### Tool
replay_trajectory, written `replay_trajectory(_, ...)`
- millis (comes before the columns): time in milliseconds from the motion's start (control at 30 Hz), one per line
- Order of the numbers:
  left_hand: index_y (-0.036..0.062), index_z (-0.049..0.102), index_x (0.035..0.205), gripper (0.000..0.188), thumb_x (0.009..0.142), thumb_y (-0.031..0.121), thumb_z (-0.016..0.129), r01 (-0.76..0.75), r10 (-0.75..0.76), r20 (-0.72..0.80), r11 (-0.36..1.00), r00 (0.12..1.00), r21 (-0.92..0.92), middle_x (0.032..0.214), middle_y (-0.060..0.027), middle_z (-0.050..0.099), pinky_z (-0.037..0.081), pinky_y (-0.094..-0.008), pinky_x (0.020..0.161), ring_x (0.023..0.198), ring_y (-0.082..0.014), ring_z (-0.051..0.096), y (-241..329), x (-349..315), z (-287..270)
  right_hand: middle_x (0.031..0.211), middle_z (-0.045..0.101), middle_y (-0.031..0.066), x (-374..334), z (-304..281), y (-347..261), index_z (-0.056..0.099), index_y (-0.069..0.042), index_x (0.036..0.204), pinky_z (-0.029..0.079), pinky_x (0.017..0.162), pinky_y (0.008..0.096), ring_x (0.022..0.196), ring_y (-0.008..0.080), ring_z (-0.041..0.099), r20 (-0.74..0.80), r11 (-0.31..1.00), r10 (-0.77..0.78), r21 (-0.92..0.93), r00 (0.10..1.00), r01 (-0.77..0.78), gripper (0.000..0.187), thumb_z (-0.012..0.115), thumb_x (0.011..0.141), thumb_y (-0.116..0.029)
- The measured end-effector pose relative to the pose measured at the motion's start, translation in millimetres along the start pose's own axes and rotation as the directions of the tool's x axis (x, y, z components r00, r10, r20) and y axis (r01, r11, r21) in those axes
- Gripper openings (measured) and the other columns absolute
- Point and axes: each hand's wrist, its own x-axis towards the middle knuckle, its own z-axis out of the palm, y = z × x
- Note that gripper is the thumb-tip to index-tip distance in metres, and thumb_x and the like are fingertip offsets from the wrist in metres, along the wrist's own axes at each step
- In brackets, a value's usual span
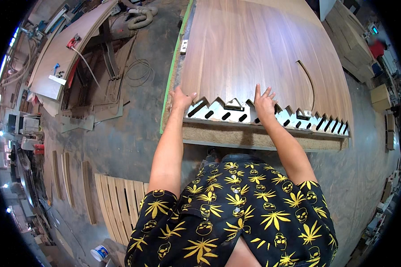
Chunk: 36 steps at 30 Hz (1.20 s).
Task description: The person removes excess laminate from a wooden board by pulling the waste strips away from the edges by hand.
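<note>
A large wood-grain panel [254, 49] lies in front of me, its near edge cut in a zigzag. My left hand [182, 99] rests at its near left corner, thumb stretched to the right and apart from the fingers. Over the zigzag edge, my right hand [265, 103] is open, fingers spread on or just above the surface. Under the teeth shows a white strip with slanted dark slots [214, 115]. Two small metal fittings [234, 106] sit along that edge. A curved groove [311, 82] runs through the panel's right part.
Green edging [170, 80] lines the left of the raw board below the panel. At left stands a curved-edged table [62, 58] with a red tool [73, 41] and cord. Wooden slats [120, 204] and a white bucket [99, 252] are low left. Stacked boards [345, 40] stand far right, near a person in red.
</note>
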Motion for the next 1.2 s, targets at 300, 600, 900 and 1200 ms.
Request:
replay_trajectory(300,0.004,0.036,0.144,0.09,0.072,0.025,0.087,-0.016,0.02,0.047,0.995,0.999,-0.094,0.145,-0.0339,0.035,0.034,-0.0452,0.114,0.135,-0.043,0.039,-5,0,-2,0.14,0.044,0.0381,-1,9,-5,0.027,-0.01,0.155,0.056,0.08,0.0601,0.117,0.052,0.058,-0.068,0.998,0.039,-0.038,0.997,-0.042,0.066,0.052,0.094,-0.011)
replay_trajectory(600,0.0058,0.04,0.144,0.087,0.073,0.026,0.087,-0.018,0.021,0.025,0.995,0.999,-0.099,0.143,-0.0299,0.039,0.039,-0.0453,0.111,0.129,-0.0411,0.048,-16,8,5,0.139,0.045,0.038,-3,4,-3,0.024,-0.008,0.156,0.057,0.08,0.0574,0.116,0.0516,0.058,-0.036,0.993,-0.01,-0.119,0.999,0.005,0.07,0.054,0.093,-0.011)
replay_trajectory(900,0.0036,0.04,0.145,0.088,0.073,0.023,0.086,-0.031,0.032,0.017,0.995,0.999,-0.093,0.141,-0.0276,0.044,0.041,-0.0449,0.109,0.128,-0.0387,0.05,-22,14,5,0.14,0.044,0.0388,-5,3,-8,0.024,-0.01,0.156,0.057,0.08,0.0582,0.117,0.053,0.057,-0.049,0.996,0.013,-0.092,0.999,-0.017,0.068,0.053,0.095,-0.014)
replay_trajectory(1200,0.0005,0.052,0.136,0.073,0.073,0.019,0.085,-0.2,0.201,-0.017,0.963,0.98,-0.179,0.124,-0.0224,0.064,0.05,-0.0414,0.099,0.113,-0.0329,0.063,-49,31,18,0.151,0.033,0.0331,-24,-10,12,0.026,-0.005,0.154,0.041,0.104,0.0603,0.135,0.0505,0.041,0.035,0.973,-0.102,0.209,0.994,0.092,0.069,0.056,0.093,-0.011)
